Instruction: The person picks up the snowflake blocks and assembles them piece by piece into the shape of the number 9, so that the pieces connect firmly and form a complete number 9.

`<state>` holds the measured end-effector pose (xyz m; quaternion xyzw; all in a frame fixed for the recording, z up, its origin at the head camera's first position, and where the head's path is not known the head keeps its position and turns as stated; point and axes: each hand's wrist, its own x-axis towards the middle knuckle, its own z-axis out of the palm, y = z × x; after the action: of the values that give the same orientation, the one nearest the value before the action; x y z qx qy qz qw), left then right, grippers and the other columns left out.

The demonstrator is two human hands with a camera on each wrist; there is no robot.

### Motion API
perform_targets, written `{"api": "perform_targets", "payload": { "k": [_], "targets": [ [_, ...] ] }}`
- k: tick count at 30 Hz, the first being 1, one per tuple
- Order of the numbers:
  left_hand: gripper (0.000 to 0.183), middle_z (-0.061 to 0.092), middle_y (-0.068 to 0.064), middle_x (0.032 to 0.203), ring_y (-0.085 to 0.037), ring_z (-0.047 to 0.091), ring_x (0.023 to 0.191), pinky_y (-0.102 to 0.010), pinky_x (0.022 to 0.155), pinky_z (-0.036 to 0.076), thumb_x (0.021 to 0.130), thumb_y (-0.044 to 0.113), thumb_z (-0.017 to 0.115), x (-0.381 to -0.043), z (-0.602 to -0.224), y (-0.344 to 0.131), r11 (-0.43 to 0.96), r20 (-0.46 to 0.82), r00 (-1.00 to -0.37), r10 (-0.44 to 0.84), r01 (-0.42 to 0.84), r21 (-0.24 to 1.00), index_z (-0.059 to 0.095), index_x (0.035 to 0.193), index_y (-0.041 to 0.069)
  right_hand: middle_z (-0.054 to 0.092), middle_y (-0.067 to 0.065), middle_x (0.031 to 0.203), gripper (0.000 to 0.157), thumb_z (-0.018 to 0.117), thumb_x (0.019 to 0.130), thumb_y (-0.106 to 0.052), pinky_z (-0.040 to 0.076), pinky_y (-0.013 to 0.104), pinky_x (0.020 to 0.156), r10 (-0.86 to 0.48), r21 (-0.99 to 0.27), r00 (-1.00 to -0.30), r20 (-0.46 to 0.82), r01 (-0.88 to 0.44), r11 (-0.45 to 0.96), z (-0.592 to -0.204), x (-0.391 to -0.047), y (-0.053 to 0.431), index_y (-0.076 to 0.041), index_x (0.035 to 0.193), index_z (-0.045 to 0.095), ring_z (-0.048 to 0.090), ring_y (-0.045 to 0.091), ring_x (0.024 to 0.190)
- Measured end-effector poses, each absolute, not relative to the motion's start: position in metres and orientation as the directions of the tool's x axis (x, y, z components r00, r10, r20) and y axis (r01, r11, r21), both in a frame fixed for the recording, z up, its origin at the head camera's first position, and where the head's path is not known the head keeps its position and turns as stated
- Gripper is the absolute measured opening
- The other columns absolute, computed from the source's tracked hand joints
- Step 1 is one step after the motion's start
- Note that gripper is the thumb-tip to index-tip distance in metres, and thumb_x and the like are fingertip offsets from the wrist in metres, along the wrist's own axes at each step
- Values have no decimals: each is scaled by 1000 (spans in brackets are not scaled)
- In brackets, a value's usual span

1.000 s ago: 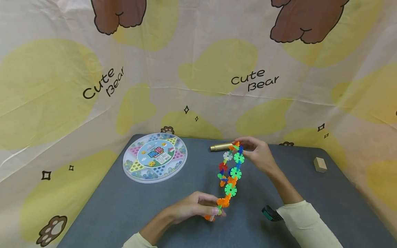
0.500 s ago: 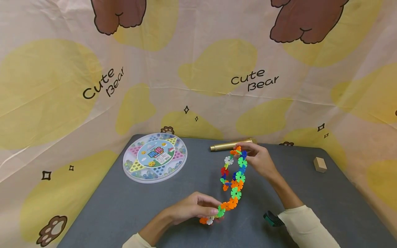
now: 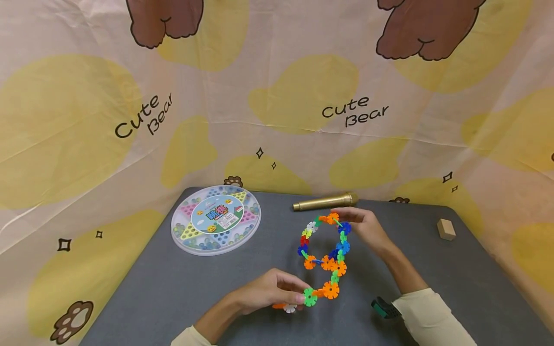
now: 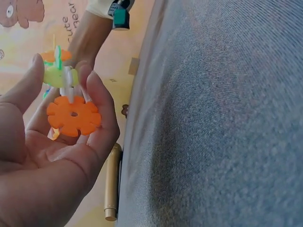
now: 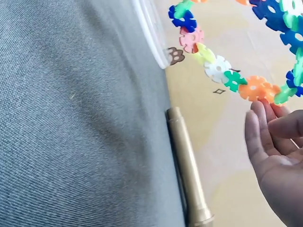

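Observation:
A chain of interlocking plastic snowflake discs [image 3: 331, 290] in several colours is held up over the table, a closed loop above and a curved tail below. In the head view my left hand [image 3: 270, 292] pinches the tail near a green disc, thumb in front. The left wrist view shows an orange end disc [image 4: 74, 116] between that hand's thumb and fingers. My right hand [image 3: 372, 233] is at the top of the loop. In the right wrist view its fingertips touch an orange disc [image 5: 255, 88], with the thumb apart from it.
On the grey table [image 3: 242, 278], a round Chinese checkers set [image 3: 182, 242] with marbles lies at the back left. Behind the loop lies a gold microphone [image 3: 324, 202]. A small wooden block [image 3: 446, 229] stands at the right. A patterned cloth [image 3: 294, 144] hangs behind.
The chain has turned to face the head camera, so its loop now shows wide open. My right hand has lowered slightly, uncovering the microphone. The left hand stays nearly in place.

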<state>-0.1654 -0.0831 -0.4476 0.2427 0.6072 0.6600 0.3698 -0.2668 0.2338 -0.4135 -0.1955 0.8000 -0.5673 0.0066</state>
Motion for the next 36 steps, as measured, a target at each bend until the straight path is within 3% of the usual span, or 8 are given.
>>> {"api": "perform_targets", "payload": {
  "k": [7,13,21,27,36],
  "targets": [
    [29,76,-2,101,-12,68,86,-24,80,59,104,15,70,-163,-449,-77,60,-182,-653,735,-204,977,74,127,0,67,9,141,43,40,109,-5,52,24,101,-366,-985,-929,64,-116,124,-422,-276,234,6,147,57,64,13,121],
    [26,79,-7,107,-15,73,93,-27,84,61,103,15,71,-159,-453,-69,105,-226,-703,674,-212,972,76,125,1,67,2,139,48,49,113,-20,54,25,100,-413,-999,-911,-1,-15,36,-433,-284,231,12,149,50,64,13,121],
    [30,79,-10,109,-10,72,88,-25,81,60,99,9,75,-157,-458,-59,113,-231,-750,620,-206,972,75,126,-1,58,20,151,55,52,113,-25,53,23,96,-423,-996,-904,-52,19,82,-442,-295,229,14,151,46,63,8,118],
    [32,79,-12,111,-13,74,93,-28,83,61,95,3,76,-157,-462,-52,114,-227,-775,590,-198,974,75,127,-1,55,22,154,53,55,110,-21,50,26,85,-417,-982,-900,-126,55,179,-448,-301,230,11,152,48,62,8,110],
    [43,78,-13,116,-22,74,109,-32,88,62,88,-8,75,-157,-466,-46,116,-255,-766,590,-232,966,73,130,-1,55,25,154,57,73,98,-9,54,28,102,-433,-962,-888,-151,31,272,-462,-305,235,7,150,54,64,25,129]
  ]
}}
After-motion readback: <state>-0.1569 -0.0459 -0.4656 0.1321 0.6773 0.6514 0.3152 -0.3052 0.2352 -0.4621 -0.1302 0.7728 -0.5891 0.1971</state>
